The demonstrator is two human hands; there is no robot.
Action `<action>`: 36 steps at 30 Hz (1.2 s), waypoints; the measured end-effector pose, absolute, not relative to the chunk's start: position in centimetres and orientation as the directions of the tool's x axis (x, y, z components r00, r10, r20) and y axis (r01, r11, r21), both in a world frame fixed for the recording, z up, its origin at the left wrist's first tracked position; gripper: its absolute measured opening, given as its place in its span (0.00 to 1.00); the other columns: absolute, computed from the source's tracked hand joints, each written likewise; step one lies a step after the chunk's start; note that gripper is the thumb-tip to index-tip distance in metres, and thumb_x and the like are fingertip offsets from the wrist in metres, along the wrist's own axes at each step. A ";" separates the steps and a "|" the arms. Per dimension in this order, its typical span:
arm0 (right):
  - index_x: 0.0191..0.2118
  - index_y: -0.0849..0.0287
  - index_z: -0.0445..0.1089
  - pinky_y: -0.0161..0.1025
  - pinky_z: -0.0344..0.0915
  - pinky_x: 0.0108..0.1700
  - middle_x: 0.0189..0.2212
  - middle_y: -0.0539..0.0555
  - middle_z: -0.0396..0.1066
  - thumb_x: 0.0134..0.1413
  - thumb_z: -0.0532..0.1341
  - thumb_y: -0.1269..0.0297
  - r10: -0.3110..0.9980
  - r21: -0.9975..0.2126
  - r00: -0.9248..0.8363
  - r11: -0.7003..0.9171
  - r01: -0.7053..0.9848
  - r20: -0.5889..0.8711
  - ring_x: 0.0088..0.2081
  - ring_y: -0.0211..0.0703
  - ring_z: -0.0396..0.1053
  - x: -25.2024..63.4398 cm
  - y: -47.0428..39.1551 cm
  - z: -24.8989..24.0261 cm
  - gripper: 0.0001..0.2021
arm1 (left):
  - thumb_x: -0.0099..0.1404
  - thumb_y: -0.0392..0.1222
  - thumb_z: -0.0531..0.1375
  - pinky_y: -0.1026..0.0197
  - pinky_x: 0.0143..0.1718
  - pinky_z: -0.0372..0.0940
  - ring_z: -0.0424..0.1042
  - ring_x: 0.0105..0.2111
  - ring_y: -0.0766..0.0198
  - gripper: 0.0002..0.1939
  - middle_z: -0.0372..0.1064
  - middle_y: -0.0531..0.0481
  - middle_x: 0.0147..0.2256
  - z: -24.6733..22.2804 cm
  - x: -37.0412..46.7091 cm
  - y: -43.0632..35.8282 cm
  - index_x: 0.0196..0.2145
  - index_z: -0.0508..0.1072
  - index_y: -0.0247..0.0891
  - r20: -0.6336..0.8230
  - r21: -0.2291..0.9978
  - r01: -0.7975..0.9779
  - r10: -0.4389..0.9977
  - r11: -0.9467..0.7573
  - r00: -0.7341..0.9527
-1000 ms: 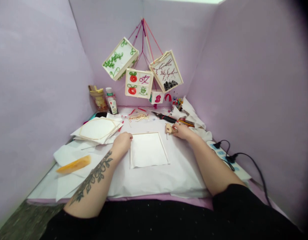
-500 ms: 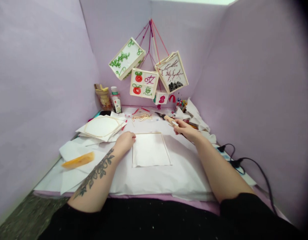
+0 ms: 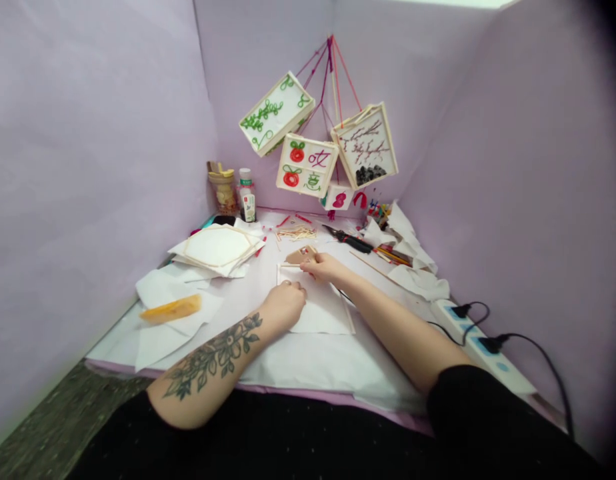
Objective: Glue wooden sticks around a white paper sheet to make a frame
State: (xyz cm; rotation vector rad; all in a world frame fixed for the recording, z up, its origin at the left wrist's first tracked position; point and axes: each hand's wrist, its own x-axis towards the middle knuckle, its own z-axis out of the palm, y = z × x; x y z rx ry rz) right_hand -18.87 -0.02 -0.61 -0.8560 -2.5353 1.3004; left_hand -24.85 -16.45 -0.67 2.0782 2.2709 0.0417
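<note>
A square white paper panel [image 3: 323, 313] edged with thin wooden sticks lies flat on the white-covered table in front of me. My right hand [image 3: 324, 267] is closed around a beige glue gun [image 3: 301, 254] at the panel's far edge. A dark cord runs back from under that hand. Over the panel's left part rests my left hand [image 3: 287, 303], its fingers curled in and near the right hand. Whether anything is pinched in them is hidden.
Left: stacked paper panels [image 3: 221, 248], a yellow strip [image 3: 171, 309]. Back: loose sticks [image 3: 298, 233], pliers [image 3: 351, 240], a bottle [image 3: 247, 200]. Right: crumpled paper [image 3: 405, 233], a power strip [image 3: 493, 353] with plugged cords. Decorated paper boxes [image 3: 308, 165] hang above the table.
My right hand has moved left with the glue gun, from near the pliers to the panel's far edge. My left hand has shifted from the panel's left edge onto it. The view has turned slightly left.
</note>
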 end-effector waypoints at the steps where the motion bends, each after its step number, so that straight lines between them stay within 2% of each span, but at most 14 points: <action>1: 0.35 0.64 0.72 0.31 0.58 0.25 0.23 0.53 0.71 0.52 0.60 0.57 0.555 -0.781 -0.824 0.461 0.421 -0.116 0.24 0.37 0.64 -19.1 -0.1 -0.8 0.14 | 0.67 0.37 0.50 0.54 0.46 0.62 0.67 0.44 0.52 0.13 0.69 0.37 0.40 -0.8 -25.0 -16.4 0.41 0.72 0.30 -0.028 0.067 0.994 0.996 0.085 -0.084; 6: 0.42 0.64 0.72 0.31 0.57 0.24 0.30 0.55 0.74 0.52 0.60 0.57 0.565 -0.751 -0.811 0.467 0.466 -0.152 0.26 0.38 0.67 -19.5 -0.7 -1.0 0.17 | 0.66 0.39 0.52 0.53 0.44 0.63 0.67 0.44 0.50 0.13 0.69 0.37 0.41 -0.9 -25.4 -16.5 0.42 0.72 0.31 -0.037 0.074 0.994 0.996 0.083 -0.080; 13: 0.40 0.65 0.73 0.33 0.58 0.25 0.32 0.58 0.74 0.53 0.59 0.56 0.577 -0.644 -0.802 0.557 0.524 -0.154 0.29 0.42 0.68 -19.8 -1.2 -0.6 0.17 | 0.66 0.39 0.53 0.53 0.46 0.61 0.68 0.43 0.51 0.12 0.69 0.38 0.40 -1.2 -25.5 -16.3 0.42 0.72 0.32 -0.022 0.065 0.997 0.999 0.049 -0.048; 22: 0.39 0.64 0.73 0.33 0.57 0.25 0.29 0.57 0.74 0.52 0.58 0.52 0.592 -0.620 -0.790 0.562 0.548 -0.162 0.27 0.41 0.67 -20.3 -1.0 -1.5 0.19 | 0.66 0.40 0.52 0.53 0.46 0.61 0.68 0.43 0.51 0.13 0.70 0.38 0.40 -1.2 -25.6 -16.2 0.42 0.72 0.31 -0.034 0.048 0.998 0.998 0.049 -0.048; 29: 0.39 0.64 0.73 0.33 0.57 0.27 0.30 0.58 0.74 0.53 0.58 0.53 0.604 -0.592 -0.782 0.577 0.562 -0.154 0.29 0.42 0.68 -20.3 -1.5 -1.0 0.18 | 0.66 0.40 0.52 0.53 0.45 0.62 0.67 0.43 0.51 0.13 0.70 0.39 0.40 -1.3 -25.5 -16.2 0.42 0.72 0.31 -0.034 0.039 0.998 0.998 0.052 -0.051; 36: 0.37 0.64 0.73 0.33 0.55 0.25 0.29 0.57 0.73 0.53 0.58 0.54 0.588 -0.586 -0.794 0.593 0.552 -0.154 0.27 0.41 0.67 -20.3 -1.3 -1.1 0.17 | 0.66 0.40 0.53 0.53 0.44 0.62 0.68 0.42 0.51 0.13 0.69 0.38 0.41 -1.4 -25.6 -16.2 0.42 0.72 0.31 -0.025 0.037 0.998 0.999 0.044 -0.043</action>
